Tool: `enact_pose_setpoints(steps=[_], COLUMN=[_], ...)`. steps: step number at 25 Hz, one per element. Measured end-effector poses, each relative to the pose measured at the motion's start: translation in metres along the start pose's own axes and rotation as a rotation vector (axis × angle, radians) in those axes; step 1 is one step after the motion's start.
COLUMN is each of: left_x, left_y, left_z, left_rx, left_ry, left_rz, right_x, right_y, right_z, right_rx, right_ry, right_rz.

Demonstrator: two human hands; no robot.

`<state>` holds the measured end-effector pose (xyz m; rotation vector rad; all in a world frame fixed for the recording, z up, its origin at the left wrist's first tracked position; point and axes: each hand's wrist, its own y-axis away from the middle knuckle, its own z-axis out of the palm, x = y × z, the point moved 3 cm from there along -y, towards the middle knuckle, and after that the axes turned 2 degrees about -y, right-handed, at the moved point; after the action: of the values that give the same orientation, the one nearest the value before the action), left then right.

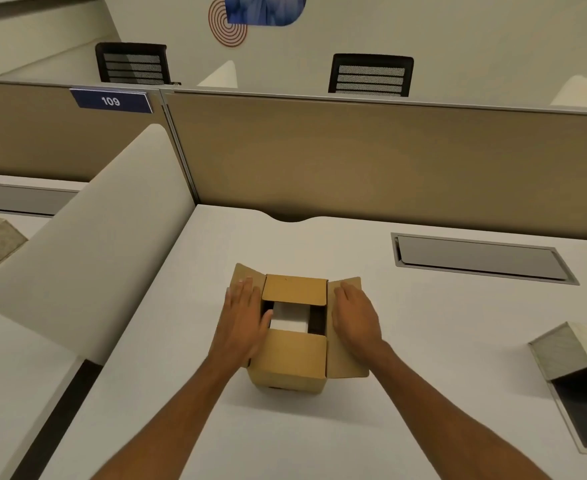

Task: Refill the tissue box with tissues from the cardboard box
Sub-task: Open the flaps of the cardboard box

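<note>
cardboard box (290,362) at centre of white desk (423,341), end flaps partly folded in, white tissues (290,318) visible inside | left hand (245,315) flat on left side flap, fingers spread, gripping nothing | right hand (356,315) flat on right side flap, gripping nothing | stone-patterned tissue box (572,348) at desk's right edge, well apart

Both bare forearms reach forward, converging slightly; the left hand (245,315) lies flat, palm down, fingers extended together. The right hand (354,315) mirrors it, palm down, fingers straight; neither hand grips anything.
</note>
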<state>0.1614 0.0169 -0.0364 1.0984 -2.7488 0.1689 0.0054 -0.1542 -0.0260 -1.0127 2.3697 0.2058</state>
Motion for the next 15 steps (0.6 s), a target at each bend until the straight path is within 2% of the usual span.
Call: enact_pose_setpoints(steps=[3,6,8,10,13,15], left_x=[0.013,0.012,0.009,0.005,-0.006,-0.012], left_y=[-0.01,-0.012,-0.01,-0.006,0.001,0.012], left_z=[0.003,0.006,0.006,0.001,-0.013,-0.02], left_rx=[-0.127,-0.234,-0.274,-0.285,-0.255,-0.319], left_ry=[0.048,0.029,0.026,0.11,0.303,0.396], left_rz=[-0.055,-0.09,-0.06,-0.028,0.025,0.09], right_x=[-0.018,-0.023,-0.02,-0.019,-0.015,-0.014], right_y=[-0.018,-0.025,-0.027,-0.031,-0.042,-0.05], right_z=[0.017,0.029,0.031,0.026,0.014,0.009], right_rx=[-0.105,-0.179,-0.131,-0.078,0.023,0.087], right_ry=[0.227,0.319,0.319,0.18,-0.188,-0.437], right_rz=[-0.194,-0.21,-0.214,-0.158,0.083,0.228])
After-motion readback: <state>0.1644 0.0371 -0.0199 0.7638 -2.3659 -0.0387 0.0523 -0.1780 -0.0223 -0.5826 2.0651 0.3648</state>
